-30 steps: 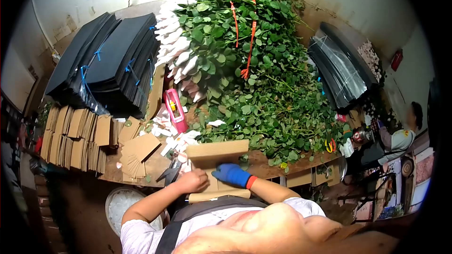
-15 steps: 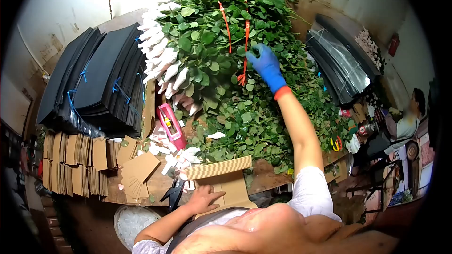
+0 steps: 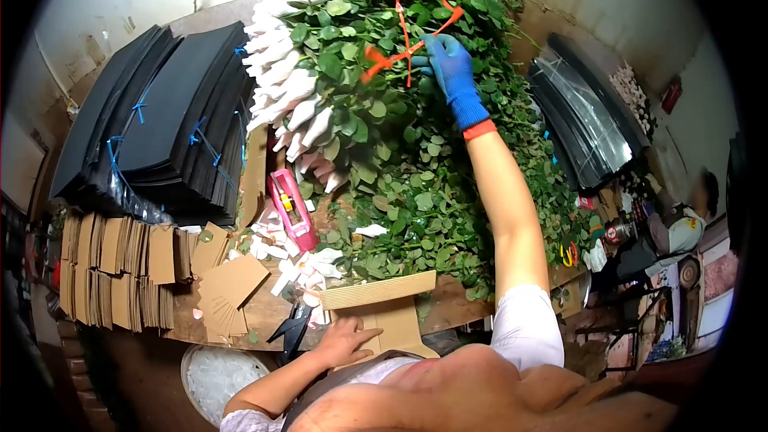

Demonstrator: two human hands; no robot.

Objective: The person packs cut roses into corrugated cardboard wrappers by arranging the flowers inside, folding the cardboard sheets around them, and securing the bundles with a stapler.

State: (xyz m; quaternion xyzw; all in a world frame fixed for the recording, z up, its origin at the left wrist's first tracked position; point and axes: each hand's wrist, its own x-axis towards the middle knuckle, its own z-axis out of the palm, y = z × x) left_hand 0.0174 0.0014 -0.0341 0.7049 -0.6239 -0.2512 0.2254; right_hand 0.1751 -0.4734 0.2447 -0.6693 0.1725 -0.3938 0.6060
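My left hand (image 3: 342, 341), bare, lies on the folded brown cardboard (image 3: 396, 322) at the table's front edge, its index finger stretched out. My right hand (image 3: 445, 62), in a blue glove with a red cuff, is over the pile of green leafy stems (image 3: 424, 192). Its fingers are closed round a red ribbon (image 3: 392, 59), whose loose end swings left across the leaves. A second red strip hangs beside it. White-wrapped flower heads (image 3: 280, 72) line the left side of the pile.
Stacked black sheets (image 3: 176, 112) stand left, above bundled cardboard pieces (image 3: 120, 264). A pink tape dispenser (image 3: 293, 210) and black scissors (image 3: 294, 328) lie near the middle. Wrapped black sheets (image 3: 588, 116) stand right. Another person (image 3: 680, 228) is at far right. A white bucket (image 3: 220, 380) sits below.
My right hand left the cardboard, reached up over the leaves and took hold of the red ribbon, which has swung up and left. My left hand opened and rests on the cardboard.
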